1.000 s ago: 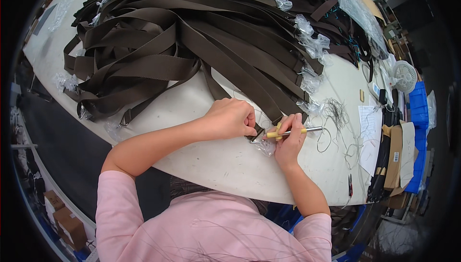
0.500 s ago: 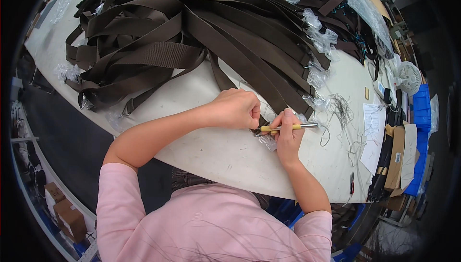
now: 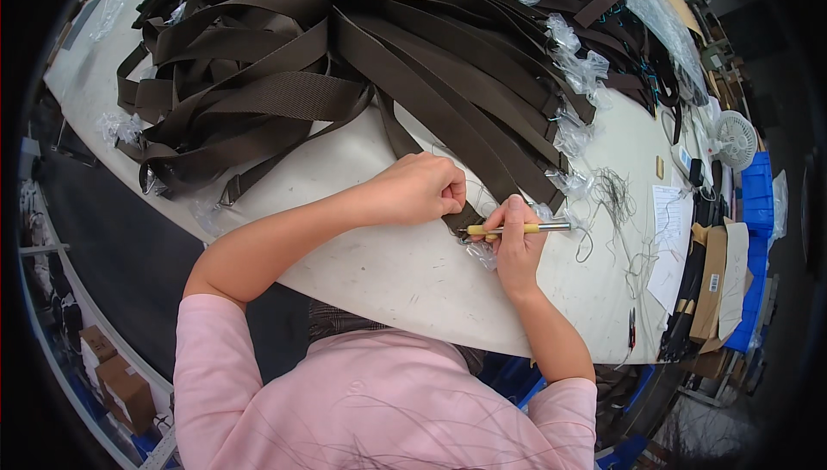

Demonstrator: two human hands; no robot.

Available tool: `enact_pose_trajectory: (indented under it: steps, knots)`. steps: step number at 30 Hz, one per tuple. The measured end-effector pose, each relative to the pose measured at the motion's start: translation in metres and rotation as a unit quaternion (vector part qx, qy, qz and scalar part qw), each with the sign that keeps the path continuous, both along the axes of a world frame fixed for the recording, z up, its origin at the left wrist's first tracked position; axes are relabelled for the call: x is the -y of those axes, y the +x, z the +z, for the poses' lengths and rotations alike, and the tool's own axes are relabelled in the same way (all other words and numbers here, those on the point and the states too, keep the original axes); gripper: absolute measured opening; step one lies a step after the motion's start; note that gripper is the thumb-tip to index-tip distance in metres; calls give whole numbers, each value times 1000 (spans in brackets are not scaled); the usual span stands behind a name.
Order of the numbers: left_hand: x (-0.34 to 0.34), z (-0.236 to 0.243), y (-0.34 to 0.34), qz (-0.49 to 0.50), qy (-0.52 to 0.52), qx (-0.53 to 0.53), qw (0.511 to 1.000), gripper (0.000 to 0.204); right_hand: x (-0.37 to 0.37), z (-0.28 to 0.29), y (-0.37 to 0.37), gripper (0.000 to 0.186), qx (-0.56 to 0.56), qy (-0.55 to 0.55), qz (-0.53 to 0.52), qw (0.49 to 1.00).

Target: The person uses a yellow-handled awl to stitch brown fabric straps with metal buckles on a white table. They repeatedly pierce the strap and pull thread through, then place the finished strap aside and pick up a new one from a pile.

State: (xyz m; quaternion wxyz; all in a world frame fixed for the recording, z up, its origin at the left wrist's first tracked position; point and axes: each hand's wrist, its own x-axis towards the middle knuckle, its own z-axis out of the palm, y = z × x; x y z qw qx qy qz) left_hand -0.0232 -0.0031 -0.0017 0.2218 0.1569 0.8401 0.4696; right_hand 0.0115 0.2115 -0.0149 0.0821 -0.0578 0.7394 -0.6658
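My left hand (image 3: 424, 189) is closed beside the end of a dark brown webbing strap (image 3: 468, 218), thumb against curled fingers. Whatever is in that pinch is too small or hidden to make out. Between the fingers of my right hand (image 3: 517, 246) lies a slim pen-like tool (image 3: 551, 227) with a yellow body and a silver end. Its yellow tip points left, at the strap end, where a small buckle and clear plastic wrap (image 3: 482, 255) show. A large pile of brown webbing straps (image 3: 258, 74) spreads over the white table beyond both hands.
Loose dark threads (image 3: 613, 199) lie right of my hands on the white table (image 3: 388, 272). Farther right are a printed sheet (image 3: 668, 220), a small white fan (image 3: 735, 138) and cardboard (image 3: 722, 280). Thread snips (image 3: 631, 329) rest near the table's right edge. More straps (image 3: 620, 35) lie at the far right.
My left hand has lifted slightly away from the strap end, showing more of it. My right hand and the pen-like tool are nearly where they were.
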Motion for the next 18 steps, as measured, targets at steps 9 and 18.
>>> enact_pose_trajectory:
  steps: [9, 18]
  knots:
    - [-1, -3, 2, 4, 7, -15, 1000, 9, 1, -1, 0, 52, -2, 18, 1, 1000]
    - [-1, -2, 3, 5, 9, -17, 1000, 7, 1, -3, -1, 52, -2, 17, 1, 1000]
